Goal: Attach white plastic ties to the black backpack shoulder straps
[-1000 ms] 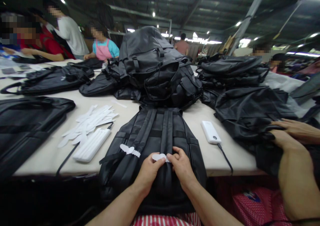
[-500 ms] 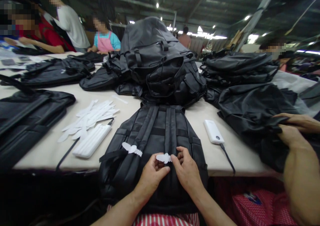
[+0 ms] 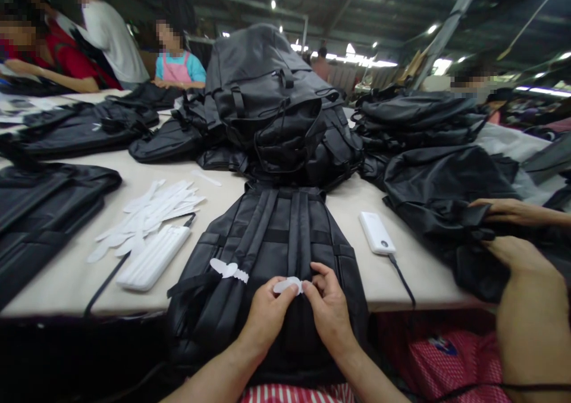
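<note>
A black backpack point(image 3: 272, 236) lies back-up on the table edge before me, its straps running away from me. My left hand point(image 3: 267, 314) and my right hand point(image 3: 328, 305) meet over the right strap. Both pinch a small white paper tag point(image 3: 288, 284) wrapped around that strap. A second white tag point(image 3: 227, 269) sits fastened on the left strap.
A heap of white tags point(image 3: 147, 213) and a white power bank point(image 3: 151, 263) lie left. Another white power bank point(image 3: 376, 233) with a cable lies right. Black backpacks point(image 3: 276, 112) pile up behind. A co-worker's hands point(image 3: 508, 236) handle a black bag at the right. People stand far left.
My fingers have closed further around the white tag on the right strap. The view shifted slightly right. The co-worker's hands have moved a little on the black bag.
</note>
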A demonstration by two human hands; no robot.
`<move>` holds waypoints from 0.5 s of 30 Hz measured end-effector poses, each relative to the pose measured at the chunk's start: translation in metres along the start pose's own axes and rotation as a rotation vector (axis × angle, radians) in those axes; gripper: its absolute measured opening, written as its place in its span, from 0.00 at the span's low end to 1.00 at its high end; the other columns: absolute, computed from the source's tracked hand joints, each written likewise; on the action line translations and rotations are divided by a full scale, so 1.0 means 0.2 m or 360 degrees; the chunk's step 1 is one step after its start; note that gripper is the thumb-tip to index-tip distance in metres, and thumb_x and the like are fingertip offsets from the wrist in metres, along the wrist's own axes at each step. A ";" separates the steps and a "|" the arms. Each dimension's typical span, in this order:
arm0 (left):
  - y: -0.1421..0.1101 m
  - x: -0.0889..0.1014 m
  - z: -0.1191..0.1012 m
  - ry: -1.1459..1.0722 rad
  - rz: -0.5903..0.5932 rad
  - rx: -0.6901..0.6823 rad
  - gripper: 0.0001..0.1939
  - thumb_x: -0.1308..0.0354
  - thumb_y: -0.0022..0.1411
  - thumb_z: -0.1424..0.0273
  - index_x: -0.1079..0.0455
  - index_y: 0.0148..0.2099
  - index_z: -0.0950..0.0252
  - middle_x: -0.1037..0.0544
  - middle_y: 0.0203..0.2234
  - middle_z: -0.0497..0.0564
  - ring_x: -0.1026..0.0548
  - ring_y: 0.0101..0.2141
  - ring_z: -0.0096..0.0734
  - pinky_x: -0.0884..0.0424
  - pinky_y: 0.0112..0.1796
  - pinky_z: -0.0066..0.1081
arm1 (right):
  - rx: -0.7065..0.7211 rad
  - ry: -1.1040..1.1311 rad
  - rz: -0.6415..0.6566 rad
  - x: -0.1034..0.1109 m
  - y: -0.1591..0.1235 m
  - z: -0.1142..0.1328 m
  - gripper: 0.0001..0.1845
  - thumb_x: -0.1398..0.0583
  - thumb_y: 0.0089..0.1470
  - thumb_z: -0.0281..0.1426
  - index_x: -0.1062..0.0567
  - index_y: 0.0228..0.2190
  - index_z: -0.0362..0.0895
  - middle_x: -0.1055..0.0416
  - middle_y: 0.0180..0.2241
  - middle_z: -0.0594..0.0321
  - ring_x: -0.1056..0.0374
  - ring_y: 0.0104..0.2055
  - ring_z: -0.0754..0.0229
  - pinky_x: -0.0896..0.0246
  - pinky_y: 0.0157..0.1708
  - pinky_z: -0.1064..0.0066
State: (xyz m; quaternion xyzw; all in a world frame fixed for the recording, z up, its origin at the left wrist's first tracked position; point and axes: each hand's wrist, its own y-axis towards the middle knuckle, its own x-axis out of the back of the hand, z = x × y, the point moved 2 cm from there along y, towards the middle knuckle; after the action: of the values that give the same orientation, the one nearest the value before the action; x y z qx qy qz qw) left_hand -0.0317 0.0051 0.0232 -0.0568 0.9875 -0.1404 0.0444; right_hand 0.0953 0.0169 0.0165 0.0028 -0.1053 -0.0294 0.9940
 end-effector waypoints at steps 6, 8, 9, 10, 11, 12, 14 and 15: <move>0.02 -0.02 0.03 -0.0332 0.0176 0.0087 0.11 0.41 0.52 0.63 0.34 0.33 0.65 0.28 0.24 0.44 0.32 0.28 0.24 0.37 0.32 0.24 | -0.0462 0.0438 0.0053 0.03 0.05 0.06 0.22 0.44 0.49 0.42 0.34 0.44 0.43 0.36 0.25 0.68 0.39 0.28 0.64 0.44 0.27 0.74; 0.02 -0.01 0.04 -0.0250 0.0165 0.0072 0.11 0.40 0.51 0.63 0.34 0.31 0.66 0.30 0.22 0.43 0.34 0.26 0.22 0.39 0.29 0.23 | -0.0481 0.0369 0.0094 0.04 0.09 0.08 0.22 0.42 0.47 0.41 0.33 0.43 0.42 0.39 0.21 0.70 0.42 0.24 0.65 0.49 0.23 0.75; 0.02 -0.01 0.04 -0.0243 0.0154 0.0073 0.11 0.39 0.51 0.63 0.34 0.30 0.66 0.31 0.21 0.42 0.35 0.25 0.21 0.40 0.28 0.22 | -0.0457 0.0339 0.0118 0.05 0.11 0.08 0.22 0.40 0.45 0.39 0.32 0.41 0.42 0.41 0.19 0.72 0.45 0.21 0.66 0.51 0.21 0.75; 0.02 -0.02 0.03 -0.0272 0.0144 0.0088 0.11 0.39 0.50 0.64 0.35 0.30 0.66 0.31 0.21 0.42 0.35 0.24 0.21 0.40 0.27 0.22 | -0.0435 0.0333 0.0150 0.05 0.12 0.09 0.21 0.38 0.43 0.37 0.32 0.39 0.41 0.44 0.17 0.73 0.48 0.20 0.68 0.54 0.20 0.75; 0.02 -0.02 0.03 -0.0331 0.0139 0.0113 0.11 0.39 0.50 0.64 0.35 0.30 0.65 0.31 0.20 0.42 0.35 0.24 0.21 0.40 0.27 0.22 | -0.0432 0.0371 0.0173 0.05 0.13 0.08 0.19 0.37 0.42 0.36 0.31 0.37 0.41 0.45 0.15 0.74 0.50 0.19 0.68 0.56 0.19 0.75; 0.02 -0.03 0.03 -0.0409 0.0141 0.0145 0.11 0.39 0.50 0.64 0.35 0.30 0.65 0.31 0.20 0.42 0.34 0.24 0.21 0.40 0.27 0.22 | -0.0449 0.0464 0.0193 0.04 0.13 0.08 0.17 0.37 0.41 0.35 0.31 0.34 0.41 0.45 0.15 0.74 0.50 0.19 0.69 0.56 0.19 0.76; 0.02 -0.05 0.02 -0.0572 0.0143 0.0216 0.11 0.38 0.49 0.66 0.36 0.29 0.65 0.30 0.21 0.43 0.33 0.24 0.22 0.38 0.27 0.23 | -0.0530 0.0796 0.0244 0.03 0.13 0.06 0.15 0.37 0.41 0.35 0.32 0.31 0.42 0.42 0.18 0.73 0.47 0.20 0.69 0.53 0.22 0.76; 0.02 -0.05 0.01 -0.0648 0.0145 0.0249 0.11 0.37 0.48 0.67 0.35 0.29 0.66 0.29 0.21 0.44 0.32 0.25 0.23 0.38 0.29 0.23 | -0.0575 0.0988 0.0289 0.02 0.12 0.04 0.15 0.36 0.40 0.35 0.33 0.30 0.42 0.40 0.19 0.72 0.45 0.21 0.69 0.51 0.23 0.76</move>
State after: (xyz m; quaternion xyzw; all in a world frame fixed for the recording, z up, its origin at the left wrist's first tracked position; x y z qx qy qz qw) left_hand -0.0216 0.0089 0.0206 -0.0357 0.9458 -0.2002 0.2533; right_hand 0.0991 0.0415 0.0265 -0.1734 0.2084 0.0429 0.9616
